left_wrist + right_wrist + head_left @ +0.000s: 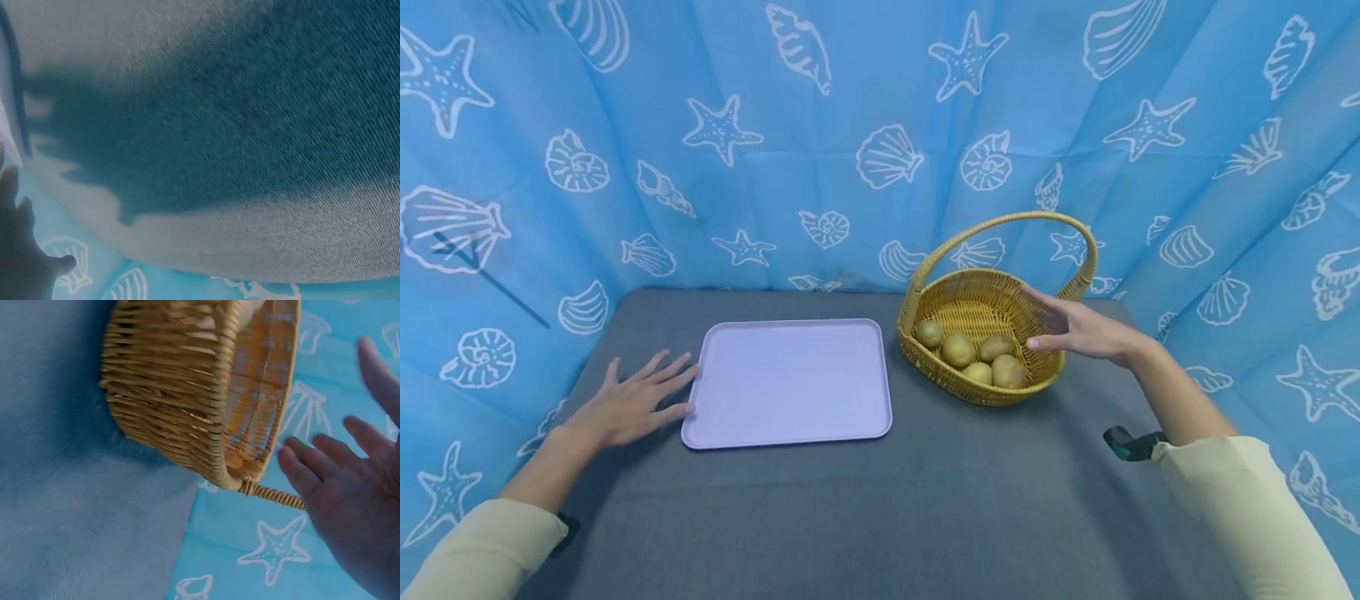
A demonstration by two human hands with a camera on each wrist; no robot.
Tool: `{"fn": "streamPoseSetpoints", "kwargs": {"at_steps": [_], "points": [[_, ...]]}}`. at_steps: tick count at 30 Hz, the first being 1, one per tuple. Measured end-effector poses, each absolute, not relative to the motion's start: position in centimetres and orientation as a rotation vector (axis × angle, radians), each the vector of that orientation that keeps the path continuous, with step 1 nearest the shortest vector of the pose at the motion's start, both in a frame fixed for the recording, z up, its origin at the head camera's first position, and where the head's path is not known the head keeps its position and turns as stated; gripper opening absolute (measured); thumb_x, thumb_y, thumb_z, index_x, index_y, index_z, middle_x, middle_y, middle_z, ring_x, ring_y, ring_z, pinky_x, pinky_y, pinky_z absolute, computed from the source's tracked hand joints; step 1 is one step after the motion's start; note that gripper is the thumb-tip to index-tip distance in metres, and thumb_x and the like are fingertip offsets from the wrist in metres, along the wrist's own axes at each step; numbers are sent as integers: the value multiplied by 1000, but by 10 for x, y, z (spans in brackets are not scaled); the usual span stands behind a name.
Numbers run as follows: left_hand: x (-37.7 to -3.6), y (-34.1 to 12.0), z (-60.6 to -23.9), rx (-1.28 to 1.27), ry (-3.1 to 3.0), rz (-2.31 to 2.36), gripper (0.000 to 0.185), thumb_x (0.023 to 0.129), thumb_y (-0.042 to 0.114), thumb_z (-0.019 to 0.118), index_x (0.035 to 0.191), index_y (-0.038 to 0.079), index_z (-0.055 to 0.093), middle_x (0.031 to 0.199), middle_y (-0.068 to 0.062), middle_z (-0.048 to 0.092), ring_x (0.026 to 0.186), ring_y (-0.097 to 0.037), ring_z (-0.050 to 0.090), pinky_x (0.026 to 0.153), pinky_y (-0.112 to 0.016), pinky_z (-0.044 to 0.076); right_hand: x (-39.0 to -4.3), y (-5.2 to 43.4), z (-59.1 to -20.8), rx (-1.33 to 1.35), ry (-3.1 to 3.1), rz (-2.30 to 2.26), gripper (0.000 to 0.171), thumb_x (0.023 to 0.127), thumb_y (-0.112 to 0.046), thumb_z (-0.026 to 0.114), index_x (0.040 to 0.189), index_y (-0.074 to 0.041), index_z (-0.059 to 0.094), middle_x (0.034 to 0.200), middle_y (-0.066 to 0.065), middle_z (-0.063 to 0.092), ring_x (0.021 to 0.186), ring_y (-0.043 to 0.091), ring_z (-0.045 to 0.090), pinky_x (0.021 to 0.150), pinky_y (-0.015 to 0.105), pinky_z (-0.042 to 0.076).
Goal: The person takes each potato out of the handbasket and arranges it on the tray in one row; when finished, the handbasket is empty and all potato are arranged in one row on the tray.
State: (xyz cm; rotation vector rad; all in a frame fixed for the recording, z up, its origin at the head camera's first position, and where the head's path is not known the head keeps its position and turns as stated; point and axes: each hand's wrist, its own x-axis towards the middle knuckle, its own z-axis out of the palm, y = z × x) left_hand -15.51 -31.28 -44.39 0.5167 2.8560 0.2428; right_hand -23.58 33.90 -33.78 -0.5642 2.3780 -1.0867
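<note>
The right hand [1078, 332], fingers spread and holding nothing, hovers over the basket [981, 392] rim; the kiwis [973, 356] lie just below-left of its fingertips, far from the flat left hand [628, 404].

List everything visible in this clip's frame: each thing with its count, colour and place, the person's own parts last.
kiwis: five, yellow-brown, inside the basket.
basket: one, woven yellow wicker with an arched handle, on the table to the right of the tray.
tray: one, pale lilac, flat on the table, left of centre, nothing on it.
table: one, grey cloth cover.
backdrop: one, blue with white shells and starfish, behind and at both sides.
left hand: one, fingers straight, flat on the table at the tray's left edge.
right hand: one, fingers spread, above the basket's right rim, holding nothing.
sleeves: two, pale yellow.
</note>
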Motion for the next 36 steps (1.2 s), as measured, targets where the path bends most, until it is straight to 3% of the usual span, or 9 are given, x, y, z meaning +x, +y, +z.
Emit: {"fn": "streamPoseSetpoints", "kwargs": {"at_steps": [7,12,14,20,25,32,36], "points": [[-152,-309,-445,558,2828,275,68,99,55,50,154,16,38,161,-17,27,147,-49,15,103,-82,-1,-260,341,-351,-460,2218,-1099,87,96,-14,66,160,-6,7,163,26,7,146,50,16,114,60,21],[-153,-309,-448,570,2838,262,69,99,55,50,155,17,36,161,-17,28,146,-49,18,104,-81,1,-270,341,-361,-325,2086,-1159,87,96,-6,64,160,-5,5,163,27,-1,146,51,13,113,59,27],[-153,-309,-449,576,2838,254,69,99,55,49,155,17,36,161,-17,29,146,-49,18,104,-81,2,-273,341,-367,-299,2045,-1166,84,97,-3,60,159,-2,4,162,29,0,144,52,18,112,59,31],[-151,-310,-451,579,2837,283,69,99,55,49,155,16,37,160,-17,30,146,-49,18,105,-80,2,-281,337,-377,-254,2010,-1106,75,99,-6,58,158,1,12,156,36,20,139,48,35,110,57,35],[-151,-313,-455,577,2839,287,70,99,57,48,155,17,37,160,-17,30,146,-50,18,105,-80,2,-286,331,-382,-217,1982,-1089,70,101,-6,56,157,3,16,149,34,37,134,45,45,109,55,38],[-152,-314,-457,572,2831,281,71,99,58,47,155,17,35,161,-16,29,146,-49,17,105,-80,3,-290,322,-385,-168,2019,-1024,63,103,-10,53,155,6,21,148,33,40,129,45,50,105,53,44],[-153,-313,-457,583,2833,286,71,99,58,48,155,17,36,161,-16,29,146,-49,17,105,-80,5,-293,320,-387,-163,2095,-990,56,101,-7,55,150,9,32,135,26,56,117,33,61,102,50,48]]}}
